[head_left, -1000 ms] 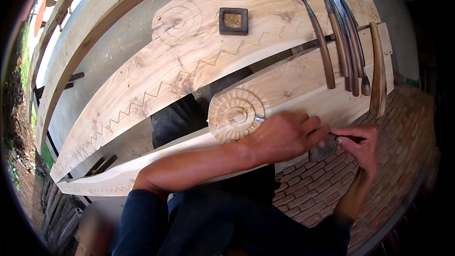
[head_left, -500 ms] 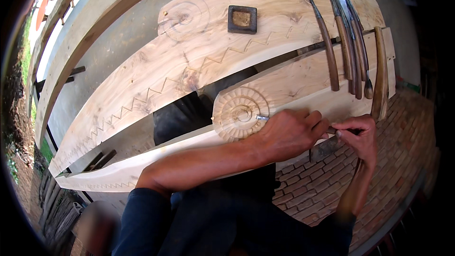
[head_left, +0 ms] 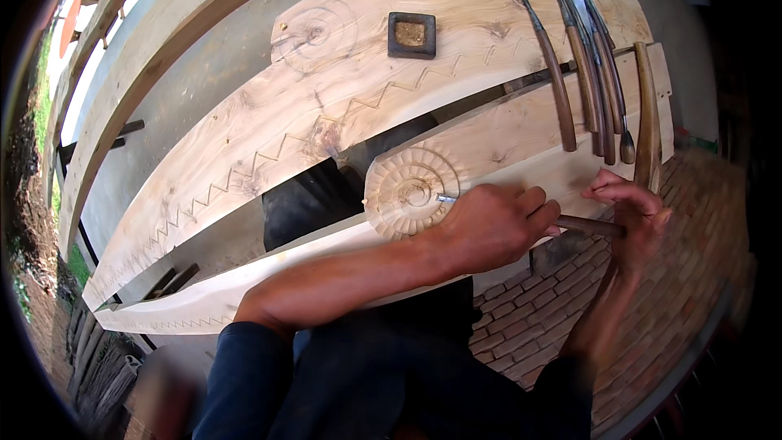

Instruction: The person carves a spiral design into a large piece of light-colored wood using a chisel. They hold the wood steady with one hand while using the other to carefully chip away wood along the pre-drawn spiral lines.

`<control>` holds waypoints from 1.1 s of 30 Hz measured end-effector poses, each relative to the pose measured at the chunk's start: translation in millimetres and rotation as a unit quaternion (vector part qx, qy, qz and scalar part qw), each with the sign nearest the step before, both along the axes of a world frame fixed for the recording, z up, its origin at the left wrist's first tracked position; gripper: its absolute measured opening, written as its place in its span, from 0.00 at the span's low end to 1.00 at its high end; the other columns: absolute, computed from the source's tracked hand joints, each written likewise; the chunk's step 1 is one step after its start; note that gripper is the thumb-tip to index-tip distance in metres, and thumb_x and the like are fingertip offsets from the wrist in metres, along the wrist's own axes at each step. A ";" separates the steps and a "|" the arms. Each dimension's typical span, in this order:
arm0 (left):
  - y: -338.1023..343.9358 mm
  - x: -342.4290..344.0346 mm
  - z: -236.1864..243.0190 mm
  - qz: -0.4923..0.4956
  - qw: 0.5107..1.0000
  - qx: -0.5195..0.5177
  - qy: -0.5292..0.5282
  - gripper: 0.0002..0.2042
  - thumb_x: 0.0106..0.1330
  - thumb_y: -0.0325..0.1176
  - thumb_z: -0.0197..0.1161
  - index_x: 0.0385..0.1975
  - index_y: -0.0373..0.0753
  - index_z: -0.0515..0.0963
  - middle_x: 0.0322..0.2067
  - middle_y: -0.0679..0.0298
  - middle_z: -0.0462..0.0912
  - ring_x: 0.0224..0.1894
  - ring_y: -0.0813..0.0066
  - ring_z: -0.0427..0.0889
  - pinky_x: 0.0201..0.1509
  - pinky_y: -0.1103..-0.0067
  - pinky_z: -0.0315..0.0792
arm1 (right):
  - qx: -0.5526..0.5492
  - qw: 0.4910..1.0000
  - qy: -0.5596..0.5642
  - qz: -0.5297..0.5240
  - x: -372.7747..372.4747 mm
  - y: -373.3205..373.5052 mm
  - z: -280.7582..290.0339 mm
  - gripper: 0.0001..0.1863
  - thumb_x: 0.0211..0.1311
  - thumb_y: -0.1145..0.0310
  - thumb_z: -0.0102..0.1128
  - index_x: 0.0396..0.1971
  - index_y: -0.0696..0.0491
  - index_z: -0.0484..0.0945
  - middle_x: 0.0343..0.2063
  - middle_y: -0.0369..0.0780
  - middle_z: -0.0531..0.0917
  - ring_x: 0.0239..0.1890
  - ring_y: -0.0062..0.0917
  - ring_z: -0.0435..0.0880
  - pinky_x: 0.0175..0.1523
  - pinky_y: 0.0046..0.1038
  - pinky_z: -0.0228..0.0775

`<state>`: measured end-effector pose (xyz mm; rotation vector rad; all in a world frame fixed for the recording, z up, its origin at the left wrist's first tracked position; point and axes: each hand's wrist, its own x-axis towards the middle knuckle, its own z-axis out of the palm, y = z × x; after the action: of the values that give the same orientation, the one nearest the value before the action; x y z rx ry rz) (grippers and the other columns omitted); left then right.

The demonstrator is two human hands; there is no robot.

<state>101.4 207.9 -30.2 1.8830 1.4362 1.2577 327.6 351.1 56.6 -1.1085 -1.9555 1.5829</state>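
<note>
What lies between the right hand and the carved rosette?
In the head view, the left hand lies between them, closed around a chisel that runs from the rosette toward the right hand.

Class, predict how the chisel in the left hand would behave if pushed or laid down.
The chisel would likely stay stiff: it shows a straight brown handle and a metal tip. Being long and slender, it might swing sideways if pushed off-centre. Laid down, it could roll a little, since the handle looks rounded.
</note>
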 end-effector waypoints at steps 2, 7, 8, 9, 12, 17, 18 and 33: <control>-0.9 0.0 0.5 0.003 1.000 0.002 -0.015 0.11 0.74 0.44 0.69 0.42 0.43 0.81 0.29 0.66 0.74 0.29 0.67 0.82 0.26 0.69 0.77 | -0.009 0.999 0.026 -0.039 17.2 2.4 1.2 0.60 0.75 0.18 0.31 0.40 0.67 0.89 0.44 0.56 0.89 0.51 0.46 0.89 0.68 0.50 0.74; -1.5 -1.8 -0.9 -0.009 1.000 -0.006 -0.001 0.12 0.75 0.44 0.69 0.42 0.42 0.80 0.30 0.65 0.76 0.29 0.66 0.84 0.27 0.68 0.78 | -0.032 0.991 0.095 -0.084 14.8 7.8 9.3 0.58 0.78 0.20 0.29 0.36 0.66 0.87 0.39 0.58 0.87 0.49 0.48 0.87 0.66 0.56 0.77; -3.8 -3.6 -2.3 -0.014 1.000 -0.009 -0.004 0.12 0.75 0.44 0.69 0.41 0.42 0.80 0.30 0.64 0.76 0.29 0.66 0.84 0.27 0.68 0.78 | -0.057 0.991 0.102 -0.068 7.9 -3.4 1.7 0.57 0.78 0.20 0.28 0.36 0.66 0.87 0.38 0.58 0.87 0.49 0.48 0.87 0.66 0.58 0.77; -3.3 -3.0 -2.0 -0.014 1.000 -0.012 -0.007 0.12 0.75 0.44 0.68 0.41 0.42 0.80 0.31 0.64 0.76 0.29 0.65 0.84 0.27 0.68 0.79 | -0.082 0.990 0.109 -0.047 5.4 -6.3 -3.3 0.57 0.78 0.21 0.28 0.35 0.66 0.87 0.37 0.58 0.87 0.49 0.48 0.87 0.66 0.59 0.77; -1.0 -2.6 -1.9 0.003 1.000 -0.017 -0.016 0.12 0.76 0.44 0.68 0.42 0.42 0.81 0.31 0.64 0.77 0.29 0.65 0.85 0.27 0.67 0.79 | -0.026 0.985 0.103 -0.133 34.5 13.9 -6.0 0.57 0.78 0.21 0.27 0.36 0.66 0.87 0.37 0.57 0.87 0.49 0.48 0.87 0.66 0.61 0.77; -4.1 0.2 -5.1 -0.002 0.999 -0.033 -0.005 0.12 0.77 0.44 0.67 0.41 0.42 0.80 0.31 0.64 0.77 0.30 0.64 0.85 0.28 0.68 0.80 | 0.073 0.995 -0.065 -0.005 -2.8 -3.5 -25.0 0.53 0.81 0.24 0.31 0.32 0.63 0.86 0.39 0.54 0.89 0.48 0.45 0.89 0.67 0.53 0.79; -3.1 -2.5 -5.6 -0.002 0.999 -0.040 -0.004 0.12 0.77 0.44 0.67 0.41 0.42 0.80 0.31 0.64 0.77 0.30 0.64 0.85 0.29 0.68 0.80 | 0.035 0.997 -0.021 -0.066 0.4 -1.4 -23.4 0.52 0.82 0.25 0.33 0.33 0.63 0.86 0.39 0.53 0.89 0.49 0.44 0.89 0.67 0.52 0.80; -8.2 0.7 -3.6 -0.011 0.994 0.100 0.043 0.19 0.72 0.44 0.70 0.52 0.36 0.84 0.31 0.69 0.75 0.29 0.75 0.77 0.26 0.75 0.74 | -0.062 0.983 -0.171 0.030 7.8 -40.0 37.9 0.19 0.57 0.76 0.83 0.48 0.63 0.92 0.33 0.44 0.94 0.26 0.18 0.87 0.30 0.22 0.77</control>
<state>102.1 199.7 -33.8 2.1020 1.3729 1.3694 335.4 311.1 94.5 -1.4699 -2.1435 1.6529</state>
